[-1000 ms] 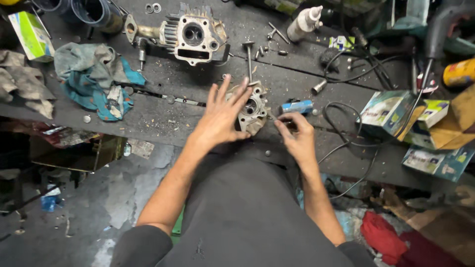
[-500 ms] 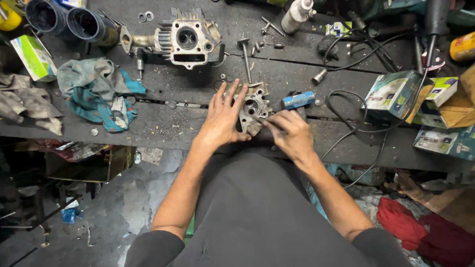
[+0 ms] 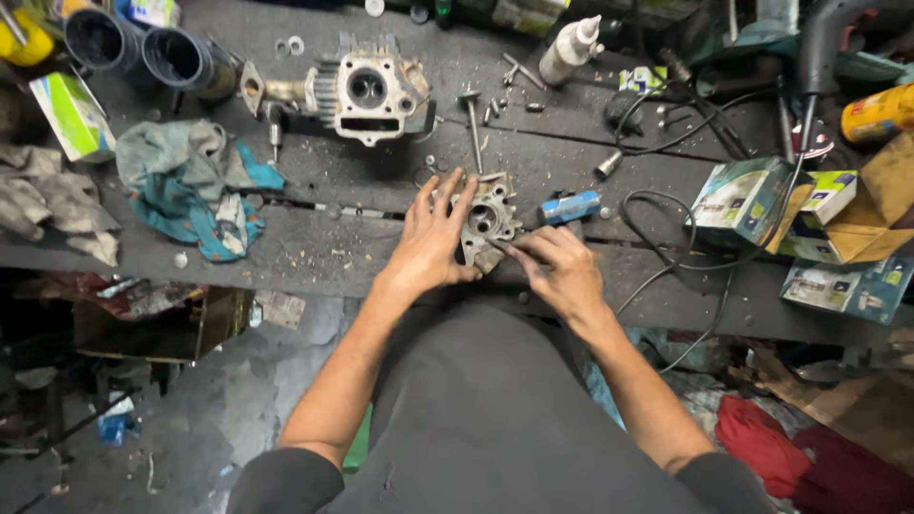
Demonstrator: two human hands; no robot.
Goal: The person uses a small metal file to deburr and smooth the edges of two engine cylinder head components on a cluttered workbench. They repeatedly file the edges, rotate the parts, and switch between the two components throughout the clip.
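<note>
A small grey metal engine part [image 3: 487, 225] lies on the dark workbench [image 3: 343, 252] near its front edge. My left hand [image 3: 430, 238] rests flat with fingers spread on the part's left side and holds it down. My right hand [image 3: 560, 267] sits just right of the part, its fingers pinched on a thin tool whose tip touches the part's lower right edge. A small blue cylinder [image 3: 569, 207] lies just behind my right hand.
A larger engine cylinder head [image 3: 367, 93] and a loose valve [image 3: 472, 119] lie further back. Rags [image 3: 190, 181] sit at the left, boxes [image 3: 762, 205] and black cables [image 3: 666, 219] at the right, a white bottle [image 3: 569, 49] and two dark cups [image 3: 143, 52] at the back.
My right hand has moved left onto the lower right edge of the small engine part. My left hand has stayed flat on it. The view has shifted slightly.
</note>
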